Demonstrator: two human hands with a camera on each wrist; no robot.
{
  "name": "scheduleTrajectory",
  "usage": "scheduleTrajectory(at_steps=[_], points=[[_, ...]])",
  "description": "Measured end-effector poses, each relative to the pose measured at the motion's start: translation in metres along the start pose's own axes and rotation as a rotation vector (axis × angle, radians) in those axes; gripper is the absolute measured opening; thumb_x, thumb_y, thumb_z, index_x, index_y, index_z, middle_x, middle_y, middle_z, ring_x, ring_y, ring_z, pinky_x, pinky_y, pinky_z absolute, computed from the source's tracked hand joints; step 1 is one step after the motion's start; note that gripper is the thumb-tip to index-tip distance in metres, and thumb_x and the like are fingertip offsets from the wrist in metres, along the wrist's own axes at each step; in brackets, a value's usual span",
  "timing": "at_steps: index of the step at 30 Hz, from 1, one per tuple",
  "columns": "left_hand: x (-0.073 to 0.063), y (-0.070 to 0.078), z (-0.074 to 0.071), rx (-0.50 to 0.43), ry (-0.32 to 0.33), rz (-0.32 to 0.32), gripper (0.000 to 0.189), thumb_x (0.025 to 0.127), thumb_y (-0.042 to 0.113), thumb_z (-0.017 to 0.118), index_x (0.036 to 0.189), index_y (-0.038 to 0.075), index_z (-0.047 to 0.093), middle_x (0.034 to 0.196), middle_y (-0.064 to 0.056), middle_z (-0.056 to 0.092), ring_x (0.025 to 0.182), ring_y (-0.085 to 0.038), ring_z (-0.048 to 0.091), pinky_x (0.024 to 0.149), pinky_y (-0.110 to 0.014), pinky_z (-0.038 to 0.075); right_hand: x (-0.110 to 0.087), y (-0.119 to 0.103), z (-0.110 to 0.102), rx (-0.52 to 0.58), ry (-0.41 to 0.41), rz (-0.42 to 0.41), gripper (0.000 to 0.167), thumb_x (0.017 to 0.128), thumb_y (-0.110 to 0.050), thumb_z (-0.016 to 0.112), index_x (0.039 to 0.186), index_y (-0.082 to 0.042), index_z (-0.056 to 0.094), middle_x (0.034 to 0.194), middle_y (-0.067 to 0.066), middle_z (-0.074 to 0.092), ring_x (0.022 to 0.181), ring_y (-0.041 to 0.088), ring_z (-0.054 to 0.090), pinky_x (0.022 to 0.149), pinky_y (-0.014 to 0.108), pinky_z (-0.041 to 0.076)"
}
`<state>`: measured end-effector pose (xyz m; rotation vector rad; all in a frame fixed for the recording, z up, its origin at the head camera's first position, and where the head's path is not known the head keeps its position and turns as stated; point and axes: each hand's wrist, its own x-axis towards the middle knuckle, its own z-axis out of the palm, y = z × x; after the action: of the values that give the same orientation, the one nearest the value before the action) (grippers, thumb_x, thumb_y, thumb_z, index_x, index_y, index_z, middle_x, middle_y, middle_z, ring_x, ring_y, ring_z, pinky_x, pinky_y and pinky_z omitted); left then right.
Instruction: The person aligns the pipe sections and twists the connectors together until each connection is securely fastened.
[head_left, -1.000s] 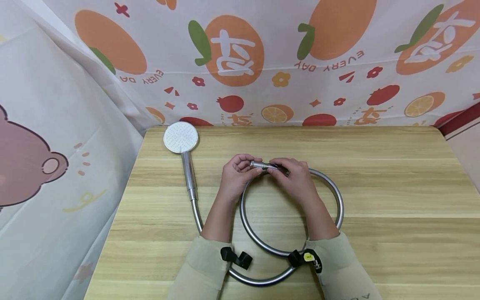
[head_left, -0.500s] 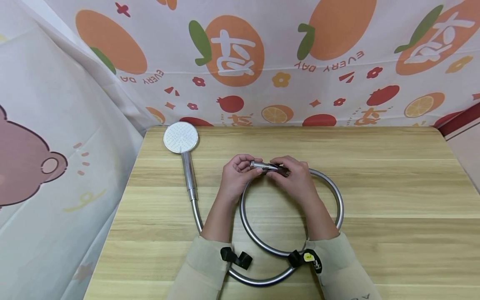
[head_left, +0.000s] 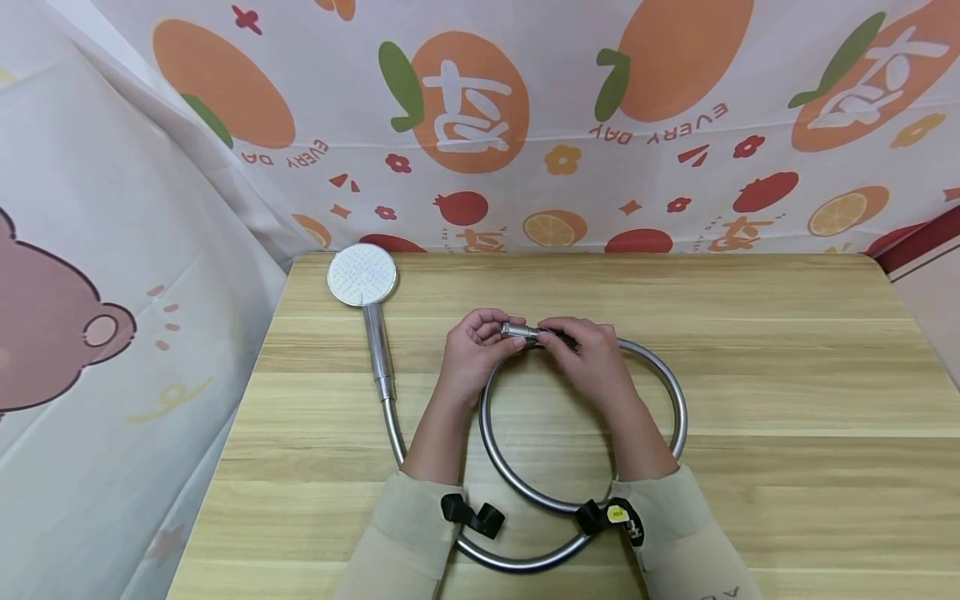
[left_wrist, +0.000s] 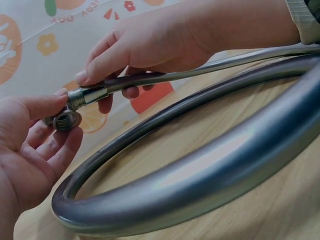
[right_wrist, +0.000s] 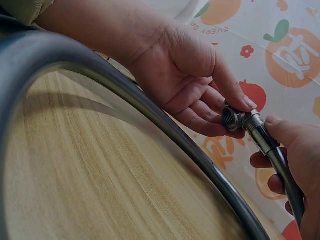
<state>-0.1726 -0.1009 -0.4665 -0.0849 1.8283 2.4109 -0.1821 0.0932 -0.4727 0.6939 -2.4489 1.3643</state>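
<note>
In the head view my left hand (head_left: 475,354) pinches a small metal pipe fitting between thumb and fingers. The fitting (left_wrist: 66,120) has a round threaded opening facing outward in the left wrist view. My right hand (head_left: 588,354) grips the end of a grey metal shower hose (head_left: 678,400), thumb on its shiny connector (right_wrist: 260,137). Connector and fitting stand in line, end to end, with thread showing at the joint. The hose loops on the table under both forearms. Its other end joins the shower head (head_left: 362,275), lying face up at the back left.
The wooden table (head_left: 787,375) reaches the fruit-patterned cloth (head_left: 570,183) behind it. A pale cloth with a bear print (head_left: 45,325) hangs on the left. Black straps (head_left: 472,515) sit around both sleeve cuffs.
My right thumb and fingers shift on the hose connector, dropping lower half a second ago and now back up over it. My left hand, the hose loop and the shower head stay put.
</note>
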Motion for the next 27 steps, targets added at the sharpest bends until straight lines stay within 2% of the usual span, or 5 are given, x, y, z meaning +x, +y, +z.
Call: scheduleTrajectory(at_steps=[7,13,17,24,27], points=[[0.0006,-0.0007,-0.0002,0.001,0.008,0.0,0.032,0.08,-0.012,0.073,0.105,0.003,0.06,0.106,-0.011,0.073,0.097,-0.019,0.071,0.084,-0.031,0.059,-0.0011,-0.0005,0.0007,-0.002,0.006,0.01,0.033,0.078,-0.016,0.084,0.107,-0.007,0.072,0.102,0.002,0.074,0.092,0.016,0.071,0.081,0.035,0.055],[0.0007,-0.0013,-0.0004,-0.005,0.011,0.0,0.032,0.08,-0.012,0.073,0.104,0.003,0.06,0.105,-0.01,0.074,0.096,-0.019,0.071,0.083,-0.031,0.059,-0.0009,0.0008,0.0015,0.007,0.027,-0.013,0.031,0.073,-0.007,0.086,0.1,-0.011,0.071,0.095,0.001,0.074,0.086,0.015,0.07,0.076,0.033,0.057],[0.0008,-0.0011,-0.0003,-0.011,0.006,-0.001,0.032,0.08,-0.012,0.073,0.105,0.003,0.06,0.106,-0.01,0.073,0.096,-0.02,0.071,0.084,-0.032,0.059,-0.0005,0.0006,0.0016,0.019,0.02,-0.008,0.028,0.075,-0.006,0.085,0.099,-0.009,0.071,0.095,0.003,0.074,0.086,0.015,0.071,0.073,0.033,0.059],[0.0012,-0.0016,-0.0009,-0.013,0.01,-0.004,0.032,0.08,-0.012,0.073,0.105,0.004,0.06,0.106,-0.01,0.073,0.096,-0.019,0.071,0.083,-0.031,0.06,-0.0012,0.0002,0.0005,-0.046,-0.01,0.012,0.024,0.084,-0.021,0.078,0.105,-0.009,0.073,0.096,0.004,0.075,0.083,0.014,0.067,0.073,0.033,0.056],[0.0012,-0.0018,-0.0008,-0.007,0.012,-0.005,0.032,0.08,-0.012,0.073,0.105,0.003,0.06,0.106,-0.011,0.073,0.097,-0.02,0.071,0.083,-0.031,0.06,-0.0014,-0.0004,0.0004,-0.043,-0.012,0.01,0.023,0.088,-0.022,0.075,0.106,-0.009,0.073,0.096,0.004,0.075,0.082,0.015,0.067,0.072,0.034,0.055]])
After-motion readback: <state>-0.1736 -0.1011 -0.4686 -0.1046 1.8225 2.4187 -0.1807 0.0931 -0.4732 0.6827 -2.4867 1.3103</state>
